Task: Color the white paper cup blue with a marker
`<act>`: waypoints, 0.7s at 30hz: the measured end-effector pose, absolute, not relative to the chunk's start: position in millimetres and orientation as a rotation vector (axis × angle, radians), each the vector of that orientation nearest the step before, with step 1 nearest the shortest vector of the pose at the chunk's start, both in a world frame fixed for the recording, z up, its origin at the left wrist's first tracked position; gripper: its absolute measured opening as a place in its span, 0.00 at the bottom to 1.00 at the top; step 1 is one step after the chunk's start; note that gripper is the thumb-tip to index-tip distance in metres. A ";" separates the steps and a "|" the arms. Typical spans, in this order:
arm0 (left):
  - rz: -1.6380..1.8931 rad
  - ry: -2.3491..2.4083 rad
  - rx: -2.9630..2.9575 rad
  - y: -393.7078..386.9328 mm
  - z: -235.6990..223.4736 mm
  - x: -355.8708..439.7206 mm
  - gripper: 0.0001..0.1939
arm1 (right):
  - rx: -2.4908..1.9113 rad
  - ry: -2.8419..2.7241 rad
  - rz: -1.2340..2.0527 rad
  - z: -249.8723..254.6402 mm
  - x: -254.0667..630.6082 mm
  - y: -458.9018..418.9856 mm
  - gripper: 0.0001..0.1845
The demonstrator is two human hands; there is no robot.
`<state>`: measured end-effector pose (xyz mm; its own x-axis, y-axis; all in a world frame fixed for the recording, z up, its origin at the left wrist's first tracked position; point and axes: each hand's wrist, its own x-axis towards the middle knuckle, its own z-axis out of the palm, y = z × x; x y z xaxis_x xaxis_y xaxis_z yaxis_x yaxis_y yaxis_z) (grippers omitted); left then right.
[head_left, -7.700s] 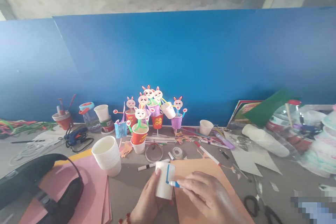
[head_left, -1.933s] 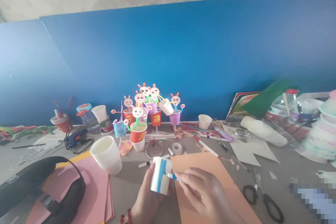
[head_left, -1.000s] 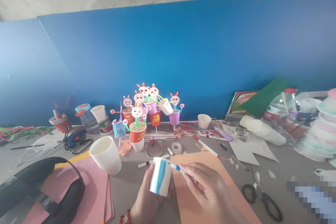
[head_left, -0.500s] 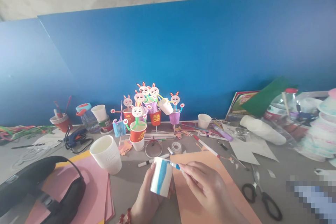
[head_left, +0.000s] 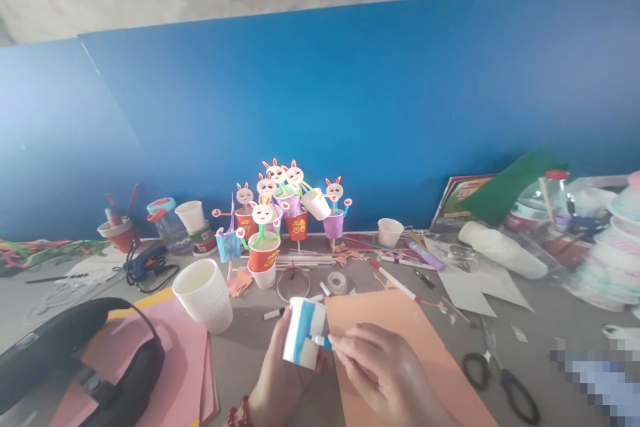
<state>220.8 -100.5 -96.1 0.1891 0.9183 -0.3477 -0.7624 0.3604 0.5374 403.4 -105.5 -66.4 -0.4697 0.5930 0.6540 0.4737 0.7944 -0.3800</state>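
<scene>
My left hand (head_left: 277, 380) is wrapped round a white paper cup (head_left: 302, 332) and holds it upright above the table's near edge. A broad blue band runs down the cup's side. My right hand (head_left: 385, 373) pinches a blue marker (head_left: 321, 341), whose tip touches the lower part of the cup's coloured side. Both hands hover over the left edge of an orange paper sheet (head_left: 400, 340).
A stack of white cups (head_left: 205, 293) stands on pink paper (head_left: 170, 373) to the left, beside a black device (head_left: 75, 353). Bunny-faced cup figures (head_left: 280, 213) stand at the back. Markers (head_left: 395, 280), a tape roll (head_left: 337, 282) and scissors (head_left: 500, 380) lie about.
The blue band on the cup has grown wider. The marker tip has moved from the cup's rim down to its lower side. My left hand still holds the cup.
</scene>
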 end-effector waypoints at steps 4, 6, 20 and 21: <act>1.209 0.702 0.213 -98.6 -100.2 218.4 0.17 | -0.749 -2.174 0.198 -63.6 400.3 -109.3 0.14; 1.221 0.696 0.213 -98.3 -101.4 218.3 0.17 | -0.723 -2.184 0.218 -63.4 398.4 -111.4 0.13; 1.213 0.666 0.273 -104.4 -89.5 222.1 0.19 | -0.735 -2.128 0.146 -62.8 403.3 -109.3 0.15; 1.213 0.662 0.275 -105.2 -87.8 222.4 0.18 | -0.751 -2.136 0.142 -63.8 404.2 -108.8 0.15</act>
<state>222.4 -105.2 -87.8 0.1926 0.9267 -0.3226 -0.7726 0.3459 0.5324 404.2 -108.8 -63.8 -0.4628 0.5601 0.6871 0.4639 0.8136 -0.3507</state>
